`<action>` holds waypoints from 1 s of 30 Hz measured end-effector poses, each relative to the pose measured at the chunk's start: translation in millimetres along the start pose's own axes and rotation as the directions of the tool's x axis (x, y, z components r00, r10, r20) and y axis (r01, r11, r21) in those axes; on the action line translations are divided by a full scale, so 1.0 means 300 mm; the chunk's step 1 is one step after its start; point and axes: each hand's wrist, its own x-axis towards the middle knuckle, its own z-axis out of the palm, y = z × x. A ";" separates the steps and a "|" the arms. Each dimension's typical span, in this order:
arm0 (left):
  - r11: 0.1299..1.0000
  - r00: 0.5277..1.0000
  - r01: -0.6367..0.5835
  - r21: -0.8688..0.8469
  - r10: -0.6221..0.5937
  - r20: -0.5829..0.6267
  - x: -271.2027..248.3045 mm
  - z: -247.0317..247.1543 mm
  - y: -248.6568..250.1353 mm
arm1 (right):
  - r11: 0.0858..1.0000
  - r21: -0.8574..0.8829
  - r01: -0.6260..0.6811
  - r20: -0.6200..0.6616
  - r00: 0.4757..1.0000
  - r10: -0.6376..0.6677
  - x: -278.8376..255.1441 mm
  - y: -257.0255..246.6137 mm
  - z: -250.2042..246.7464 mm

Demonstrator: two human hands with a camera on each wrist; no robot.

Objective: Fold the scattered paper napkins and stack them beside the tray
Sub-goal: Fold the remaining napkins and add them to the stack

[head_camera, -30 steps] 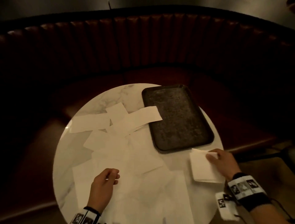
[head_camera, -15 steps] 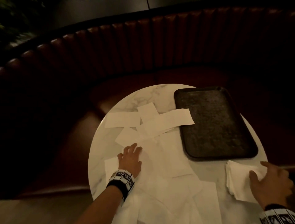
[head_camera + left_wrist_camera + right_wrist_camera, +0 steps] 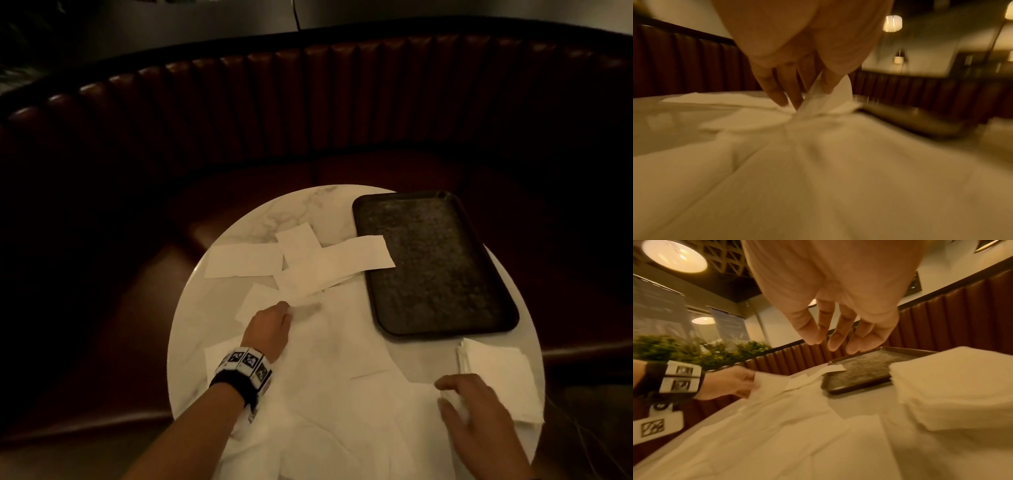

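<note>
White paper napkins lie scattered over the round marble table (image 3: 239, 226), several overlapping near the middle (image 3: 308, 270). My left hand (image 3: 274, 318) pinches the far edge of one large unfolded napkin (image 3: 329, 346) and lifts it; the left wrist view shows that edge (image 3: 824, 95) raised between thumb and fingers. A stack of folded napkins (image 3: 496, 373) (image 3: 953, 382) sits at the table's right, just in front of the dark tray (image 3: 431, 267) (image 3: 863, 371). My right hand (image 3: 476, 407) hovers left of the stack, fingers loose (image 3: 838, 337), holding nothing.
A curved red-brown padded bench (image 3: 342, 102) wraps around the far side of the table. One napkin's corner (image 3: 376, 253) overlaps the tray's left rim. More unfolded napkins cover the near part of the table (image 3: 342, 438). Green plants (image 3: 694, 350) stand behind the bench.
My left hand reached forward across the table and took hold of a napkin's far edge. My right hand came off the folded stack and moved left of it.
</note>
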 end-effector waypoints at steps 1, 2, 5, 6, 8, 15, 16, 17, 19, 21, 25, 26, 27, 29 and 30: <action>0.988 1.000 0.007 -0.153 -0.009 -0.013 -0.031 -0.036 0.025 | 0.999 0.035 0.028 0.032 0.999 -0.029 -0.002 -0.028 0.005; 0.959 1.000 0.000 -0.284 -0.005 -0.018 -0.069 -0.075 0.054 | 0.996 0.081 0.036 0.054 0.998 -0.040 0.000 -0.063 0.010; 0.721 0.999 -0.017 -0.693 0.039 0.016 -0.221 -0.210 0.160 | 0.959 0.280 0.039 0.095 0.993 -0.068 0.017 -0.179 0.023; 0.606 0.997 -0.001 -0.795 0.061 0.046 -0.270 -0.255 0.189 | 0.930 0.367 0.022 0.135 0.988 -0.077 0.023 -0.222 0.022; 0.434 0.990 0.024 -0.901 0.116 0.082 -0.354 -0.330 0.232 | 0.831 0.555 -0.040 0.264 0.956 -0.131 0.028 -0.303 0.008; 0.244 0.987 0.108 -0.964 0.087 0.133 -0.471 -0.417 0.235 | 0.662 0.726 -0.188 0.466 0.842 -0.272 -0.020 -0.486 -0.029; 0.228 0.988 0.128 -0.965 0.051 0.144 -0.484 -0.417 0.234 | 0.640 0.738 -0.216 0.467 0.847 -0.253 -0.031 -0.491 -0.021; 0.211 0.987 0.154 -0.965 0.014 0.160 -0.502 -0.413 0.234 | 0.615 0.752 -0.237 0.462 0.855 -0.235 -0.043 -0.498 -0.015; 0.202 0.981 0.194 -0.960 -0.014 0.196 -0.550 -0.394 0.234 | 0.557 0.789 -0.259 0.429 0.881 -0.198 -0.068 -0.506 -0.004; 0.214 0.976 0.210 -0.954 0.010 0.217 -0.602 -0.366 0.240 | 0.527 0.814 -0.246 0.377 0.912 -0.158 -0.089 -0.510 0.002; 0.337 0.995 0.100 -0.936 -0.045 0.090 -0.658 -0.315 0.250 | 0.589 0.784 -0.197 0.326 0.938 -0.120 -0.129 -0.517 0.005; 0.346 0.997 0.073 -0.936 -0.057 0.056 -0.662 -0.309 0.250 | 0.612 0.768 -0.189 0.332 0.935 -0.127 -0.138 -0.519 0.003; 0.342 0.998 0.051 -0.938 -0.061 0.032 -0.664 -0.307 0.250 | 0.629 0.755 -0.186 0.341 0.930 -0.135 -0.145 -0.520 0.001; 0.357 0.998 0.020 -0.934 -0.059 -0.001 -0.669 -0.313 0.250 | 0.633 0.749 -0.197 0.357 0.925 -0.135 -0.153 -0.521 -0.002; 0.368 0.998 0.008 -0.930 -0.062 -0.016 -0.669 -0.317 0.248 | 0.619 0.757 -0.207 0.357 0.925 -0.127 -0.156 -0.522 -0.003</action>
